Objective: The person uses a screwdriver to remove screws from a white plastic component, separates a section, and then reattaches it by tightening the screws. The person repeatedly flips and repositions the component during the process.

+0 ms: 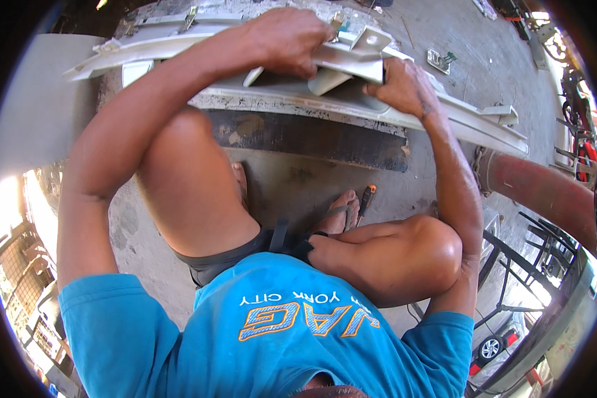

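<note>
Across the far side of my legs lies a long white metal beam (265,99) with flanges and raised edges. A white bracket (370,41) with a hole in its tab stands at the middle of it. My left hand (288,41) is closed on the bracket's left side, its fingers curled over the top near a small brassy fitting. My right hand (408,86) grips the bracket's right side, with the thumb beneath and the fingers bent round the edge. Parts of both hands' fingertips are hidden behind the metal.
A dark scuffed board (312,140) lies under the beam's near side. An orange and black screwdriver (367,199) rests beside my right foot. Beyond the beam is a small metal plate (439,61). A thick red pipe (537,189) stands right; a pale sheet (43,106) left.
</note>
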A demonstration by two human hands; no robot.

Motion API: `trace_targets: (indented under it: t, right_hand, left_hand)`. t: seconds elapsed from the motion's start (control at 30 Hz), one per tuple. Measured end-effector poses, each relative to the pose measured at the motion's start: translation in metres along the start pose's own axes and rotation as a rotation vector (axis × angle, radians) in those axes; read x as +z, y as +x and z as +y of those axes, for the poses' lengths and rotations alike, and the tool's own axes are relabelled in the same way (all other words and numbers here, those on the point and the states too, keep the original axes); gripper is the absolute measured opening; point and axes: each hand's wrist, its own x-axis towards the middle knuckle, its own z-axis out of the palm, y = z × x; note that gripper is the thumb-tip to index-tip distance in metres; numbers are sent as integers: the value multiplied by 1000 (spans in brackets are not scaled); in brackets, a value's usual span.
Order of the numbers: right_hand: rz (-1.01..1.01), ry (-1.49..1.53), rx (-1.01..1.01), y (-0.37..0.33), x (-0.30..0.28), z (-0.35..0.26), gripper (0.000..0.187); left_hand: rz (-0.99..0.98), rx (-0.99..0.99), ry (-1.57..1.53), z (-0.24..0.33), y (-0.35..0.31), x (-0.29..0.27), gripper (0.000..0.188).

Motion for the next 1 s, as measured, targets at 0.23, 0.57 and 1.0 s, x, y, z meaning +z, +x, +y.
trace_targets:
  t: [0.23, 0.57, 1.0]
  right_hand:
    - [136, 76, -90, -31, 37, 0, 21]
    - [394, 129, -213, -63, 115, -7, 21]
    - [261, 106, -243, -75, 123, 4, 57]
  left_hand:
    - [-163, 177, -108, 95, -102, 27, 35]
    - [282, -60, 215, 66, -80, 211, 65]
    - [552, -54, -159, 61, -42, 270, 51]
